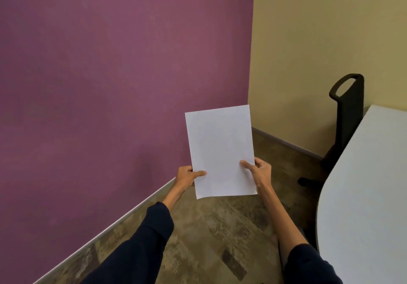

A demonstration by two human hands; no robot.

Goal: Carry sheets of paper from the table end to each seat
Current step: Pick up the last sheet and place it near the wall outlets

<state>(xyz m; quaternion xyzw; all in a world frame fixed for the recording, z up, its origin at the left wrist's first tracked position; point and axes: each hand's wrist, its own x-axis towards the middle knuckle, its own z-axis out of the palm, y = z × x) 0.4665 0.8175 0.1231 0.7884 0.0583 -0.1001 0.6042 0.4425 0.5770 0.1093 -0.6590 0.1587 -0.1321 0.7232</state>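
A blank white sheet of paper (220,149) is held upright in front of me, above the floor. My left hand (188,176) grips its lower left edge, thumb on the front face. My right hand (258,170) grips the lower right edge the same way. Whether it is one sheet or a thin stack I cannot tell. The pale grey table (365,195) lies to my right, its rounded end near my right forearm. A black office chair (345,118) stands at the table's far side, against the yellow wall.
A purple wall (110,85) fills the left, meeting a yellow wall (319,41) at the corner ahead. Mottled brown floor (220,228) runs between the purple wall's skirting and the table. The chair's base (308,181) sticks out onto the floor.
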